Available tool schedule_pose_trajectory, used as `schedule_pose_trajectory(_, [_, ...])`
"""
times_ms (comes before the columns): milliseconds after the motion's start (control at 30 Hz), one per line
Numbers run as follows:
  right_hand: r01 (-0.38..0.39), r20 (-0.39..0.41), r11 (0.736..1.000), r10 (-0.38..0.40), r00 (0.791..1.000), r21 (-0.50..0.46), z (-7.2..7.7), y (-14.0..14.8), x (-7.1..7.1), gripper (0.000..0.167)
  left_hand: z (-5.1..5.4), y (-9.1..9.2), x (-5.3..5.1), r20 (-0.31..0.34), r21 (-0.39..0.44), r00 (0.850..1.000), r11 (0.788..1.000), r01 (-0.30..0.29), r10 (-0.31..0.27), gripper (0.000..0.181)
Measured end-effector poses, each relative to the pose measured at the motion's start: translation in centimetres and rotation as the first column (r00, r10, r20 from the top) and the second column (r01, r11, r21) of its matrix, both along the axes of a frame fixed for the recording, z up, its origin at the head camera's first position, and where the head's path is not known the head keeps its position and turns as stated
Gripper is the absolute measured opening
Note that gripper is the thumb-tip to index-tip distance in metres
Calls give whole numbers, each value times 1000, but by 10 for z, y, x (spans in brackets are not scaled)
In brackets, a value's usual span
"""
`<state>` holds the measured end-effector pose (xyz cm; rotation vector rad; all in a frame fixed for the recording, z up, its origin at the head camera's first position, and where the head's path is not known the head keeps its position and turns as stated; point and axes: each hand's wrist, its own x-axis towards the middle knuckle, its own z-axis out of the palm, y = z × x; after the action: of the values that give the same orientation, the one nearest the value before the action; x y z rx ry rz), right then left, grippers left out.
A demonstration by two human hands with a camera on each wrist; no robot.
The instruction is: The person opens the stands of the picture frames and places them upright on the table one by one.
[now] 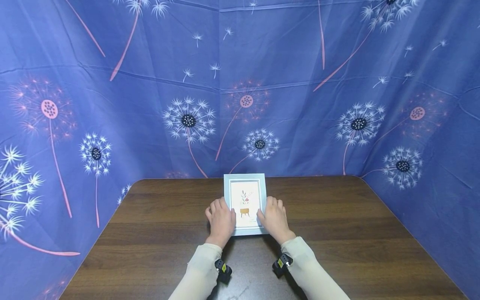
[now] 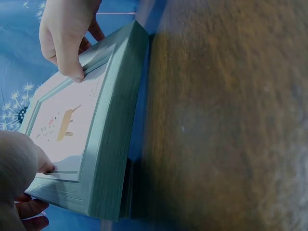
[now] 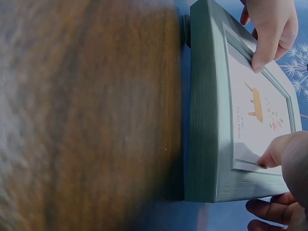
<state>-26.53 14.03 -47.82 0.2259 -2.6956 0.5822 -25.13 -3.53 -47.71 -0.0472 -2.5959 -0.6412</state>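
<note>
A pale blue-green picture frame point(image 1: 249, 231) is held upright, leaning back, over the middle of the table. Behind its panel is a print point(image 1: 245, 200) of a plant in an orange pot with legs. My left hand point(image 1: 221, 221) grips the left side, its thumb on the front and fingers around the edge. On the opposite side my right hand point(image 1: 276, 217) grips likewise. Both wrist views show the frame's thick bottom edge point(image 2: 115, 130) with a blue gap between it and the table. A dark piece point(image 3: 186, 30) juts from the back; most of the back is hidden.
The brown wooden table point(image 1: 318, 216) spreads to both sides and towards me. A blue cloth point(image 1: 300, 125) with dandelion prints hangs behind it and along both sides. Small black wrist cameras point(image 1: 223, 271) sit on the light sleeves.
</note>
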Motion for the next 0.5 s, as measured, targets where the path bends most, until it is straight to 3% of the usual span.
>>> schedule_pose_trajectory(500, [-5, -71, 1000, 5, 997, -12, -1, -1, 5, 47, -1, -1, 5, -56, 102, 998, 994, 28, -22, 52])
